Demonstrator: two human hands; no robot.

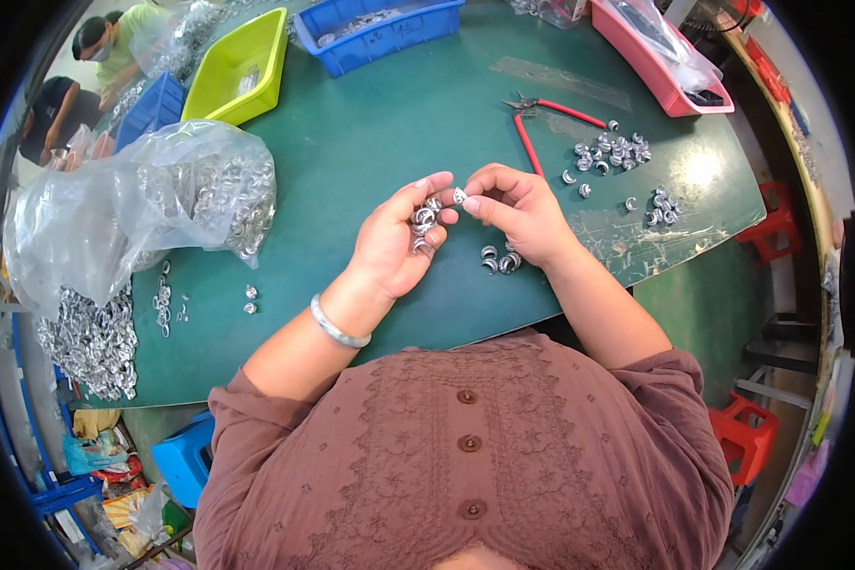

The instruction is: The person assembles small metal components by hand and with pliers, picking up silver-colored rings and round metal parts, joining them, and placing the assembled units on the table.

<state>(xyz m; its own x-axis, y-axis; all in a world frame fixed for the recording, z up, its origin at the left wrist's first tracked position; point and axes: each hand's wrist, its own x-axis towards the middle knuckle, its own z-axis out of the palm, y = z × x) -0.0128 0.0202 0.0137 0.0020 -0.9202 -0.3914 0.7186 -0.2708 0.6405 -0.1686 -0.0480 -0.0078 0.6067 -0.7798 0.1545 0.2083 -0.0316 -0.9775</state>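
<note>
In my left hand, palm up with the fingers curled, lie several small shiny silver metal pieces. My right hand pinches one more small silver piece between thumb and fingertips, right beside the left fingertips. Below the right hand, a few curved silver pieces rest on the green table, partly hidden by that hand. Beyond it lie pliers with red handles, their jaws spread. A loose group of similar curved silver pieces sits to the right of the pliers, and a smaller cluster is nearer the table edge.
Left on the green table are a plastic bag of metal parts, a silver heap and a short chain. Green, blue and pink bins stand farther back. Two people work at far left.
</note>
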